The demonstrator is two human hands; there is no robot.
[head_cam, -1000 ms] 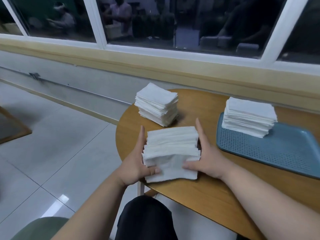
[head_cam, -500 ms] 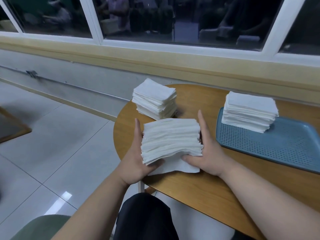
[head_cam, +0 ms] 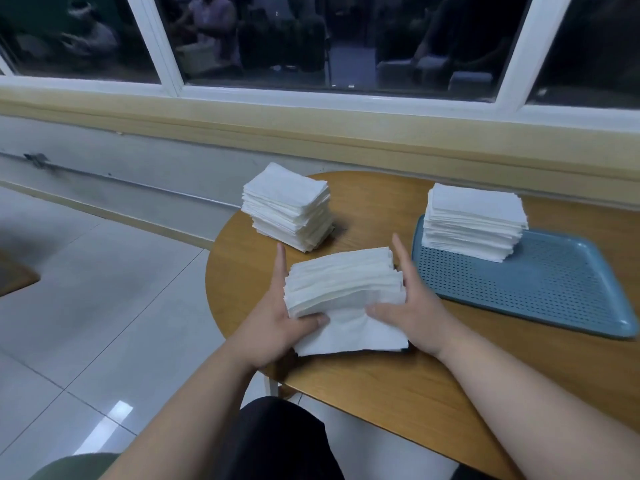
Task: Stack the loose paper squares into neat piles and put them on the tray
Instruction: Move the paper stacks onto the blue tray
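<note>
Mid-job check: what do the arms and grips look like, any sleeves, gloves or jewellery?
Both the left grip and the right grip are bare hands: no gloves, rings or tape show. The left forearm and right forearm are uncovered to the frame edge, with no sleeve, watch or band in sight.

Your only camera rides on your head and looks forward and down over the rounded brown wooden table [head_cam: 381, 393] from its near edge, where you sit. The lens is wide: the white-framed window [head_cam: 173, 88] bows across the top and the pale glossy tiled floor [head_cam: 86, 306] fills the left. Your left hand [head_cam: 277, 323] and right hand [head_cam: 412, 313] lie close below it, by the table's near-left edge; the table's right side runs out of frame.
</note>
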